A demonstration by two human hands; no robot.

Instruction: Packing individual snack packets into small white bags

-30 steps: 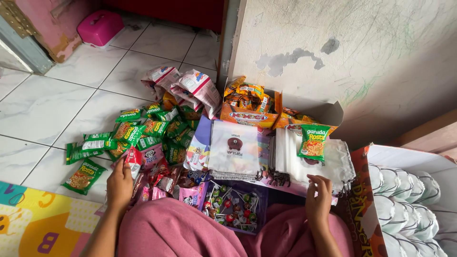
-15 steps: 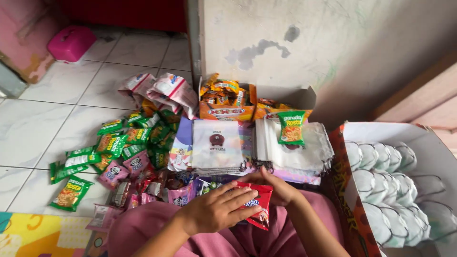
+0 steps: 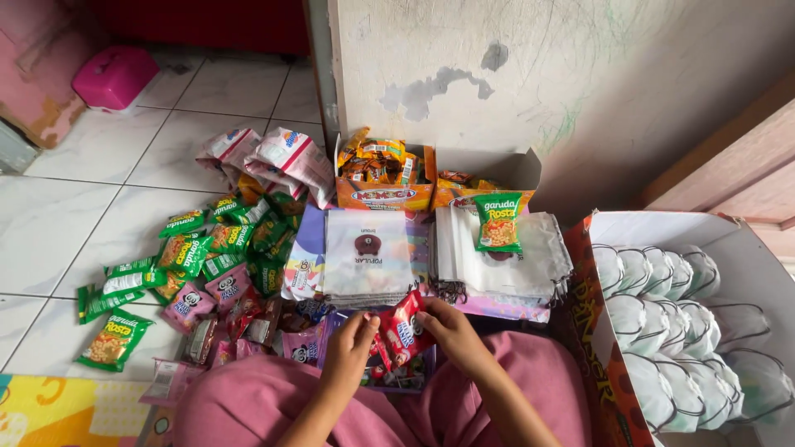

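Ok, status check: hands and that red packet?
Left hand and right hand both gripping red snack packet over lap. White pouch stack just ahead. Nothing blocking.

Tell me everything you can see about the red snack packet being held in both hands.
The red snack packet is a small, flat, glossy pouch, plastic by its look, red with white and blue printing. It is sealed as far as shows and tilted, its top end leaning right. The left hand pinches its lower left edge; the right hand grips its right side. It hangs above the lap in pink cloth, just before the white stacked pouches.
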